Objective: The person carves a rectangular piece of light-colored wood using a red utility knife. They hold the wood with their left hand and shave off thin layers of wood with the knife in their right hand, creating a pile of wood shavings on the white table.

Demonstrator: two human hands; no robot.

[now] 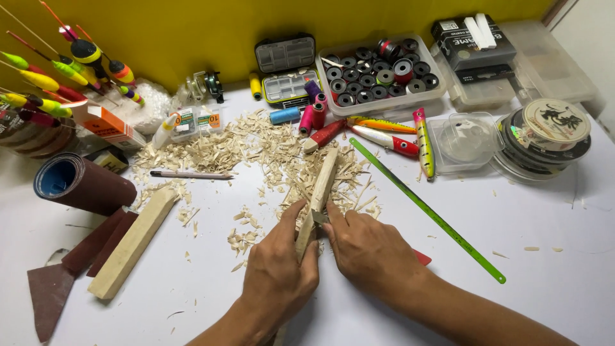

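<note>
My left hand grips the lower end of a pale wooden stick that points away from me over a heap of wood shavings. My right hand holds a knife with a red handle; its blade rests against the stick's right side, just above my left thumb. Both hands sit close together near the front middle of the white table.
A second wooden block and a roll of sandpaper lie at left. A green ruler runs diagonally at right. Fishing lures, thread spools, floats, line spools and plastic boxes crowd the back.
</note>
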